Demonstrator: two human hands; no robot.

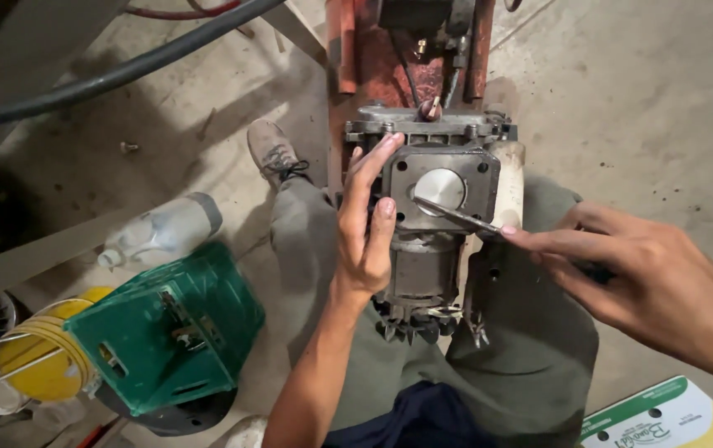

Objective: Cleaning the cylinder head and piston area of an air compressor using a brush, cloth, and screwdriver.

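A grey metal engine block [443, 195] rests between my knees, its flat top face showing a round piston crown [440, 187] and bolt holes. My left hand [367, 224] lies against the block's left side, fingers spread, index finger reaching up to the top edge. A thin flat metal blade [456, 216] is pinched in my right hand [622, 265], which comes in from the right. The blade's tip rests on the block's face just left of the piston crown.
A green plastic crate [161, 332] sits on the floor at the left beside a yellow bucket [41, 357] and a grey plastic bottle [161, 228]. A black hose [107, 79] runs across the top left. A rusty red frame [389, 58] stands behind the block. A cardboard box [663, 419] lies at the bottom right.
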